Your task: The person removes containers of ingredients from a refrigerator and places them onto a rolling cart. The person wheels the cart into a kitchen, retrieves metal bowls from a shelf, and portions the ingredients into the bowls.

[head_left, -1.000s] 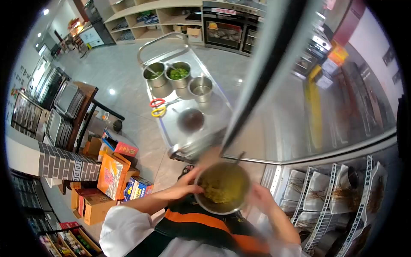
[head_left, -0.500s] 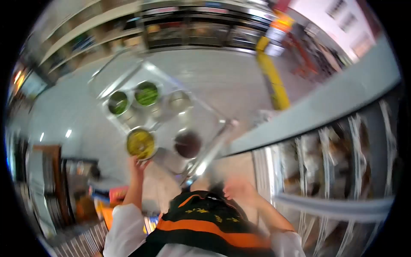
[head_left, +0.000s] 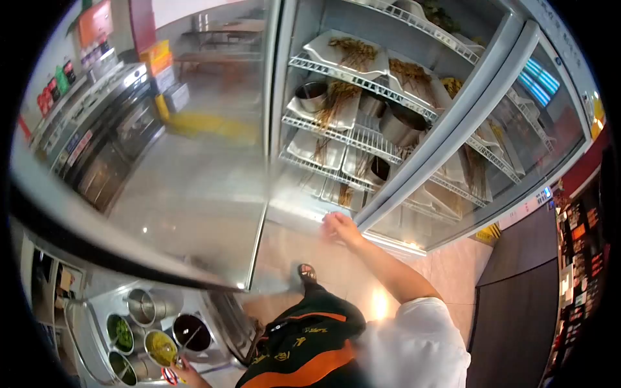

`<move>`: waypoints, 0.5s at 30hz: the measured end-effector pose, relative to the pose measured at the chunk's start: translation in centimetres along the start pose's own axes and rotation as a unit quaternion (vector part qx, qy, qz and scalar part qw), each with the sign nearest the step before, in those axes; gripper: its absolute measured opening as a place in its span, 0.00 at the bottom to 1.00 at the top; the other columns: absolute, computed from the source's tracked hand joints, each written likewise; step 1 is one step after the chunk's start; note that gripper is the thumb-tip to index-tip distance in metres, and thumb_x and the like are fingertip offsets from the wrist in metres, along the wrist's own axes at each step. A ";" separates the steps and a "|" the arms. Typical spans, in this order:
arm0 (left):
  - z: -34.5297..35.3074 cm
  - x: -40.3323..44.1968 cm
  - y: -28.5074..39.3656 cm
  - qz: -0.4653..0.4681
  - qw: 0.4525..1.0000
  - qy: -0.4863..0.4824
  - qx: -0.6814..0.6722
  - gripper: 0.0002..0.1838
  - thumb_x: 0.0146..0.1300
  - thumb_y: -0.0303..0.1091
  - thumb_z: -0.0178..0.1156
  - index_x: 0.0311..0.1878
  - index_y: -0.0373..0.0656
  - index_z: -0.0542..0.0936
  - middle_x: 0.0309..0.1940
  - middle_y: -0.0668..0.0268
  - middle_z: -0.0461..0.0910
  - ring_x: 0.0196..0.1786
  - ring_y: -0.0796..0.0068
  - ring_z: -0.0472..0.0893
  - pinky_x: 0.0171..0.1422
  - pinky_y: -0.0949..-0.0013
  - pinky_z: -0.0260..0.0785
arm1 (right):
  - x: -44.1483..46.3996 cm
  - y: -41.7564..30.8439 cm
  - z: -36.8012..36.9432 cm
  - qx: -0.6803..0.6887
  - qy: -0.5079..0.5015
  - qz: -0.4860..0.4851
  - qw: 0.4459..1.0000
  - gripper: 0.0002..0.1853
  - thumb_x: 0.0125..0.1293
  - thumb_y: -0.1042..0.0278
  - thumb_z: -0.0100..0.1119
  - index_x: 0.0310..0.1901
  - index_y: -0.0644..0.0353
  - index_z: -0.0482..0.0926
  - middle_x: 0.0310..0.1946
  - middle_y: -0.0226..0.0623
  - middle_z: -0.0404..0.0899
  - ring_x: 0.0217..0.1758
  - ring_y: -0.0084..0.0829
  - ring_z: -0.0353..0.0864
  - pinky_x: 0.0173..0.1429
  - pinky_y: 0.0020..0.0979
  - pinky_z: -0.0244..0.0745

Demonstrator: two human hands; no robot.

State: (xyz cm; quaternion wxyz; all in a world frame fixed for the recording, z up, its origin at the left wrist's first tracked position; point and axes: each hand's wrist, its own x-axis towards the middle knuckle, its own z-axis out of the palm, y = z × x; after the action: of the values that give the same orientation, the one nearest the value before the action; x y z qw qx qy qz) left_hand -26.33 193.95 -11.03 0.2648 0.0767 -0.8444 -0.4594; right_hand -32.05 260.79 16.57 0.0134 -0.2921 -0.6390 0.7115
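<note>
My left hand [head_left: 184, 370], low in the head view, has its fingers closed at the rim of a steel pot [head_left: 160, 349] with yellow food inside. Close by on a metal cart [head_left: 77, 323] stand a pot of dark liquid [head_left: 192, 332], a pot with green contents [head_left: 120, 333], another green one [head_left: 121, 368] and a steel pot [head_left: 141, 307]. My right hand [head_left: 339, 228] is extended in front of the open fridge [head_left: 294, 207], slightly blurred, fingers loosely apart and holding nothing visible.
The glass fridge door [head_left: 168, 161] stands swung open at my left, beside the cart. Fridge shelves carry white trays [head_left: 339, 55] of skewers and steel pots [head_left: 401, 124]. A second glass door [head_left: 479, 149] covers the right side. Dark cabinets [head_left: 517, 304] stand at right.
My view has swung right from the cart to the fridge, so the cart now sits at lower left. My right hand has reached out from the apron towards the fridge. My left hand remains at the yellow-food pot.
</note>
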 end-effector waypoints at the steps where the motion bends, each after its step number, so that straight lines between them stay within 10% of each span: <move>1: 0.4 0.3 0.8 0.053 0.993 0.074 0.079 0.17 0.53 0.22 0.55 0.46 0.34 0.65 0.39 0.57 0.69 0.39 0.70 0.72 0.34 0.71 0.71 | 1.9 -1.0 -1.7 0.027 0.041 -0.011 0.999 0.15 0.61 0.56 0.46 0.39 0.59 0.67 0.30 0.35 0.73 0.27 0.24 0.73 0.30 0.24 0.70; 5: 6.4 -0.1 15.7 -0.256 0.939 0.223 -0.049 0.15 0.54 0.23 0.54 0.45 0.35 0.66 0.39 0.58 0.69 0.38 0.71 0.72 0.33 0.73 0.70 | 11.4 -4.8 -9.0 0.106 0.128 -0.063 0.984 0.12 0.59 0.59 0.49 0.37 0.58 0.68 0.29 0.35 0.73 0.26 0.24 0.72 0.28 0.25 0.70; 15: 21.9 -3.6 33.6 -0.380 0.897 0.198 -0.105 0.12 0.56 0.26 0.52 0.44 0.36 0.67 0.37 0.60 0.70 0.35 0.74 0.73 0.30 0.76 0.68 | 36.4 -14.3 -22.7 0.172 0.341 -0.157 0.911 0.07 0.58 0.63 0.49 0.32 0.58 0.68 0.17 0.33 0.71 0.15 0.24 0.69 0.16 0.23 0.65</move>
State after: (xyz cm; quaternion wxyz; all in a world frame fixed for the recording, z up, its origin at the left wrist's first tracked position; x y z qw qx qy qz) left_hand -30.82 230.35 5.46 0.2383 0.4534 -0.6276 -0.5862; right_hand -57.45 298.12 14.85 0.3922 -0.4063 -0.5006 0.6561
